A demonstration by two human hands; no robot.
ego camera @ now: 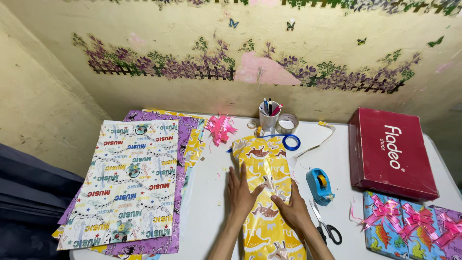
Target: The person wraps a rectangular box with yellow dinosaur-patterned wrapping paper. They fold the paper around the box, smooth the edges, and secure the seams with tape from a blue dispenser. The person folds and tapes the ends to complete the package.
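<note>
A long parcel wrapped in yellow paper with animal pictures (pixel 263 166) lies on the white table (pixel 209 192), running away from me. My left hand (pixel 242 192) lies flat along its left side, fingers stretched forward. My right hand (pixel 290 206) presses on the parcel's right side near a folded seam in the paper. Both hands rest on the wrapping and grip nothing.
A stack of patterned wrapping sheets (pixel 132 180) lies at left. A pink ribbon bow (pixel 220 127), pen cup (pixel 268 115) and tape rolls (pixel 288 124) stand behind. At right are a blue tape dispenser (pixel 320 185), scissors (pixel 327 226), a red shoe box (pixel 391 151) and wrapped gifts (pixel 414 226).
</note>
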